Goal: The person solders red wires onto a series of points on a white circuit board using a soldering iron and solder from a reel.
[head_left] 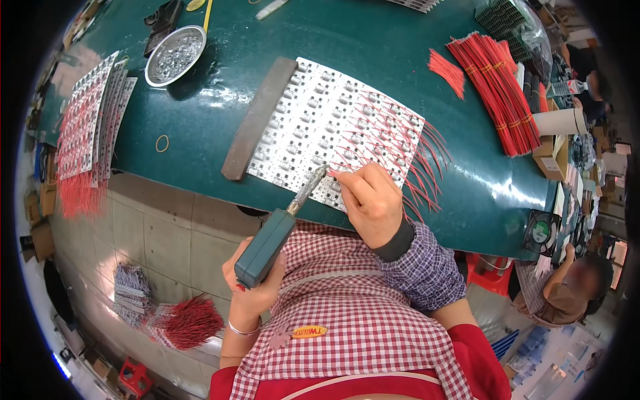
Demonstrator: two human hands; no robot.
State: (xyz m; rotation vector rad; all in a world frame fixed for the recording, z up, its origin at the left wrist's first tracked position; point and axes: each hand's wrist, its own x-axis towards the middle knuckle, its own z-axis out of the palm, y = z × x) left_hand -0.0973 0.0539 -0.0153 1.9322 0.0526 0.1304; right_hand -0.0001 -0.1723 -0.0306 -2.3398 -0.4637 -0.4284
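Note:
My left hand (pixel 257 277) is wrapped round the green body of a soldering gun (pixel 267 247). Its metal tip touches or hovers just over a white panel of small circuit boards (pixel 303 117). Beside that tip, my right hand (pixel 373 203) is closed in a pinch on what looks like a thin red wire, mostly hidden by the fingers. Many red wires (pixel 387 133) spread from the right part of the panel and overhang its right edge. A dark flat bar (pixel 260 120) lies along the panel's left edge.
On the green table (pixel 233 33) stand a metal bowl of small shiny pieces (pixel 177 59) and bundled red wires (pixel 497 93). Wired panels (pixel 90 120) hang at the left edge. A small fan (pixel 541 232) stands at right; a person (pixel 567 287) sits beyond. Wire bundles (pixel 183 323) lie below left.

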